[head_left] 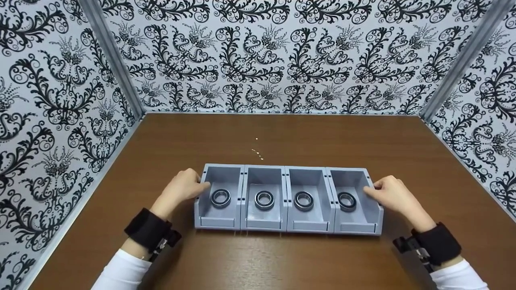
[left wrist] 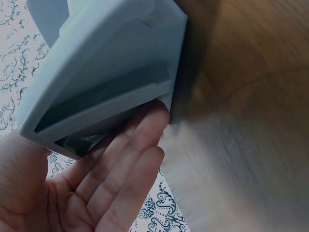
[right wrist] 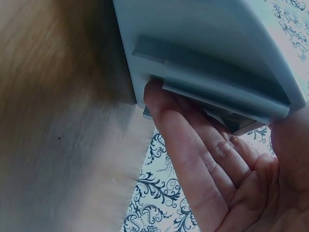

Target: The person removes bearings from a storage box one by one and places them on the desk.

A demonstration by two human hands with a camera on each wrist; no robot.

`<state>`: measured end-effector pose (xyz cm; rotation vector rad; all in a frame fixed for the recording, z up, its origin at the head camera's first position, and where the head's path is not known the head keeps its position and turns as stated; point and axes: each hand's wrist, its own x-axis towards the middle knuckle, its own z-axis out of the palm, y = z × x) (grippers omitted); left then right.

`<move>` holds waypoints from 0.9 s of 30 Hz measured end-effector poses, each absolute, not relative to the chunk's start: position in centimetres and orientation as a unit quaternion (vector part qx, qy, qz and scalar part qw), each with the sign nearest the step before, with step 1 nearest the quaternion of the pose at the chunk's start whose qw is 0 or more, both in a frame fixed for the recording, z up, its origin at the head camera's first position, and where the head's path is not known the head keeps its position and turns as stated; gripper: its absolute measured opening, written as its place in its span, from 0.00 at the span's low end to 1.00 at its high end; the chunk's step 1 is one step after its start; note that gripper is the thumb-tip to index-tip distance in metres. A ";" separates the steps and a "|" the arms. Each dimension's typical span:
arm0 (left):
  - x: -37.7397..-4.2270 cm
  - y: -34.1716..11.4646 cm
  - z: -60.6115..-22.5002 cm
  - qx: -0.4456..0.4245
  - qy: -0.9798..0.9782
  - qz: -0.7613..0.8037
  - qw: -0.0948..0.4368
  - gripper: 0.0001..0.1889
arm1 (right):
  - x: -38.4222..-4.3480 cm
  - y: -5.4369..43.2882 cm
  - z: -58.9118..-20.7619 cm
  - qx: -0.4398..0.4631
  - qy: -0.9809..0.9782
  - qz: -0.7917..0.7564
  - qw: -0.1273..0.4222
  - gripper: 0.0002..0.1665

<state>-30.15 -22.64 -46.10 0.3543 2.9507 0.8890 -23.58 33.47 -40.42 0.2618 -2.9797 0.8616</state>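
A row of joined grey plastic bins point(head_left: 264, 225) stands on the brown table, their low fronts toward me. Each compartment holds one black-and-silver ball bearing lying flat: leftmost bearing point(head_left: 221, 206), two middle bearings, and rightmost bearing point(head_left: 347, 208). My left hand point(head_left: 183, 186) grips the row's left end, thumb over the rim. In the left wrist view its fingers point(left wrist: 128, 179) lie along the outer side wall, under a ridge. At the opposite end my right hand point(head_left: 395, 195) holds the right wall the same way; its fingers point(right wrist: 188, 145) reach under the side ridge in the right wrist view.
The wooden table point(head_left: 282, 262) extends around the bins. Patterned black-and-white walls point(head_left: 266, 52) with grey corner posts point(head_left: 115, 56) enclose its back and sides. Small bright specks point(head_left: 258, 153) show on the table behind the row. Black straps point(head_left: 149, 229) circle both wrists.
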 end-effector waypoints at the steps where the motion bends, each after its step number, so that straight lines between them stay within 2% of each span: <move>1: -29.6 -22.2 -45.1 0.105 0.952 0.285 0.028 0.26 | -23.6 33.5 -40.4 0.084 -0.957 0.277 0.017 0.27; 5: -28.0 -20.8 -42.3 0.081 0.954 0.286 0.040 0.26 | -23.8 33.4 -40.3 0.078 -0.958 0.276 0.022 0.28; 12: -31.4 -22.4 -46.2 0.088 0.955 0.282 0.018 0.27 | -24.4 33.4 -40.2 0.076 -0.958 0.276 0.030 0.29; 14: -31.6 -22.4 -46.2 0.088 0.955 0.284 0.019 0.27 | -24.6 33.5 -40.2 0.075 -0.957 0.277 0.030 0.29; 20: -28.0 -19.6 -41.0 0.058 0.955 0.289 0.025 0.27 | -25.2 33.7 -40.3 0.071 -0.959 0.273 0.034 0.30; 27: -27.4 -18.7 -40.1 0.045 0.958 0.282 0.004 0.26 | -25.9 33.7 -40.4 0.069 -0.959 0.274 0.037 0.29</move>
